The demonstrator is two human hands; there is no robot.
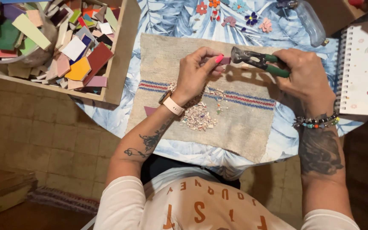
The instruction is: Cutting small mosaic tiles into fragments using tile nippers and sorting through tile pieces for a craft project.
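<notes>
My left hand (197, 70) pinches a small pink tile piece (225, 60) between thumb and fingers above a beige cloth (243, 127). My right hand (305, 76) grips green-handled tile nippers (256, 59), whose dark jaws sit right at the tile piece's edge. Below the hands, a heap of small pale tile chips (198, 117) lies on the cloth near its red and blue stripes. A pink triangular shard (150, 110) rests at the cloth's left edge.
A wooden tray (122, 55) full of coloured tile fragments stands at the left, with a glass bowl (47, 44) of tiles in it. Small mosaic flowers (235, 12) lie on the blue leaf-print tablecloth. A spiral notebook (365, 68) lies right, a clear bottle (309, 21) behind.
</notes>
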